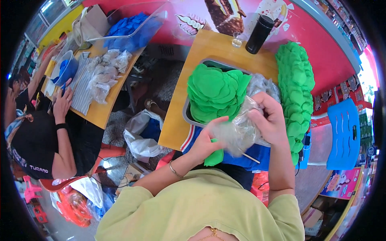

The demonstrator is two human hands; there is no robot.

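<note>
In front of me, my right hand (270,118) pinches a crumpled clear plastic bag (244,124), part of which is smeared by motion. A thin pale stick (251,158) pokes out below the bag. Beside it, my left hand (203,142) is closed on a green petal-shaped piece (214,157) that hangs under the fingers. The left fingertips come close to the bag; whether they touch it is unclear. Just beyond, a grey tray (186,110) holds a heap of green petal-shaped pieces (217,90). More crumpled clear plastic (263,86) lies at the tray's right side.
A long green petalled bundle (295,92) runs down the table's (175,124) right side. Behind the tray stand a black bottle (259,34) and a small clear cup (237,40). At left, another person's hand (62,102) works at a second table. A blue chair (343,134) stands right.
</note>
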